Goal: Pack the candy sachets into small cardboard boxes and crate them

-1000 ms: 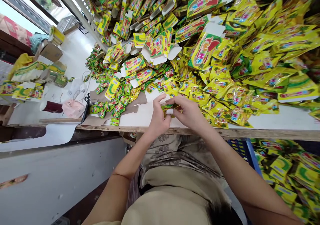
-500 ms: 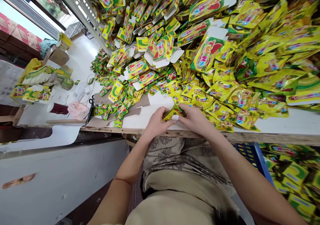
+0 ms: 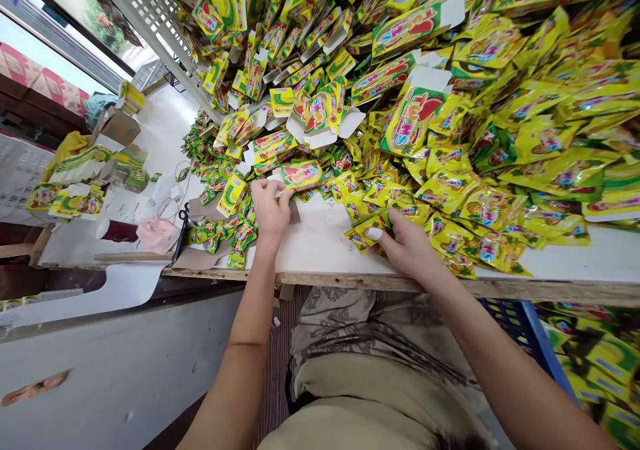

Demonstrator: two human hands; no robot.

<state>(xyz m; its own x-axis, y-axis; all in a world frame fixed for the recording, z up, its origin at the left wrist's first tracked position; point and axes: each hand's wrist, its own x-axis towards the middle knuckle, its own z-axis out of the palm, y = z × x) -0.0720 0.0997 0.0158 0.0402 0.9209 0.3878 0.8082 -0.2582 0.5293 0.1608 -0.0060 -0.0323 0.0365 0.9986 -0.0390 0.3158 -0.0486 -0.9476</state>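
My left hand (image 3: 271, 211) is closed on the white end of a yellow-green carton (image 3: 302, 175) printed "Twins", at the front of the heap. Between the thumb and fingers of my right hand (image 3: 406, 242) are yellow candy sachets (image 3: 369, 227), stacked close to the table's front edge; how many is unclear. A white wrap covers the tip of my right thumb. Small green wrapped candies (image 3: 245, 230) lie on brown cardboard just below and left of my left hand. Loose yellow sachets (image 3: 445, 190) spread beyond my right hand.
Open-flapped cartons (image 3: 415, 110) are piled at the back, next to a white perforated crate (image 3: 150, 17). Black scissors (image 3: 181, 230), a pink plastic bag (image 3: 156, 233) and a dark red cup (image 3: 120, 230) sit left. A blue crate (image 3: 545, 350) stands below the table at right.
My left hand has left the sachets by my right hand, moved left and forward, and taken hold of a carton. My right hand has shifted slightly right, keeping the sachets.
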